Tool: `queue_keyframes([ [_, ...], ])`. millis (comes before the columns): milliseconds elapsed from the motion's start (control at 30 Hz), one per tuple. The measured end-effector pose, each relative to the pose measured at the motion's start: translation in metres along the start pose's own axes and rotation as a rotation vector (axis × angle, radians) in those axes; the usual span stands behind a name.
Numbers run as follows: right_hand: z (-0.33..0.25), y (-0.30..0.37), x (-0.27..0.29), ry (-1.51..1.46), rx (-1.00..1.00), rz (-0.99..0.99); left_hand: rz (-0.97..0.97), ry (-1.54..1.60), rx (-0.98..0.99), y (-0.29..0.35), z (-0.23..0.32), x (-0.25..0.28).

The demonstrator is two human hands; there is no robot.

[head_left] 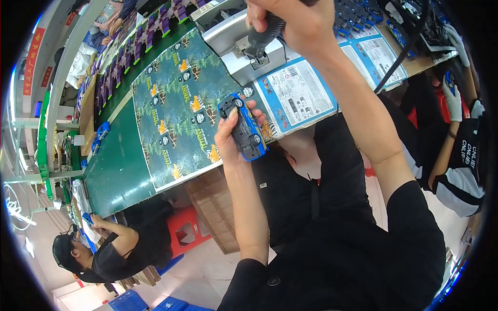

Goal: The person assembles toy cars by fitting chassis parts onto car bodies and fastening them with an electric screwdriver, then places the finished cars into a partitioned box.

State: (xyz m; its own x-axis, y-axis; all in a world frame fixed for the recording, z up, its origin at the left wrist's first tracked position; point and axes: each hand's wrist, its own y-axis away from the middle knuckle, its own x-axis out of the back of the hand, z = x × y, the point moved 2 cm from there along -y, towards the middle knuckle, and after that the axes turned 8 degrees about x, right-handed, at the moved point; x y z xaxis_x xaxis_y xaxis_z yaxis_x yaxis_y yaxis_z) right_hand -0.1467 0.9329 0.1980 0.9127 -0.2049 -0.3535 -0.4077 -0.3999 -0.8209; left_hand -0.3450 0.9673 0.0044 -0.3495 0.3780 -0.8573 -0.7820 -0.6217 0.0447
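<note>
Turned underside up, a blue toy car (pixel 246 136) with a black base and dark wheels lies in my left hand (pixel 226 136). The thumb presses on its base and the fingers wrap round the far side. My right hand (pixel 308 26) is closed round a dark electric screwdriver (pixel 264 39) at the top of the view. The screwdriver's lower end points down at the small mechanism on a silver metal machine (pixel 241 70). Whether its tip touches the mechanism I cannot tell.
Printed animal-pattern sheets (pixel 176 109) and white-and-blue label sheets (pixel 296 96) cover the green bench (pixel 116 173). Rows of purple parts (pixel 124 59) stand at the far left, blue cars (pixel 358 18) at the back right. A black cable (pixel 402 54) hangs right. Co-workers sit on both sides.
</note>
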Motion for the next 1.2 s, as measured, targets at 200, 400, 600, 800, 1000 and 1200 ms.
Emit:
queue_keyframes([
  [200, 0.02, 0.002, -0.004, 0.149, 0.111, -0.033, 0.087, 0.181, -0.001, 0.002, 0.005, -0.005],
  [400, 0.035, -0.003, -0.01, 0.185, -0.066, -0.137, 0.008, 0.17, 0.005, 0.005, -0.001, -0.003],
  [600, 0.042, -0.015, -0.02, 0.22, -0.241, -0.16, 0.123, 0.061, -0.044, 0.005, 0.0, -0.013],
  [800, -0.028, 0.02, -0.023, -0.174, -0.504, 0.043, 0.275, 0.152, -0.114, 0.006, -0.003, -0.011],
  [1000, -0.045, 0.063, -0.021, -0.235, -0.397, -0.292, 0.284, -0.041, -0.156, 0.002, -0.002, -0.008],
  [1200, -0.036, 0.08, -0.028, -0.238, -0.439, -0.047, 0.295, -0.034, -0.15, 0.0, -0.006, -0.013],
])
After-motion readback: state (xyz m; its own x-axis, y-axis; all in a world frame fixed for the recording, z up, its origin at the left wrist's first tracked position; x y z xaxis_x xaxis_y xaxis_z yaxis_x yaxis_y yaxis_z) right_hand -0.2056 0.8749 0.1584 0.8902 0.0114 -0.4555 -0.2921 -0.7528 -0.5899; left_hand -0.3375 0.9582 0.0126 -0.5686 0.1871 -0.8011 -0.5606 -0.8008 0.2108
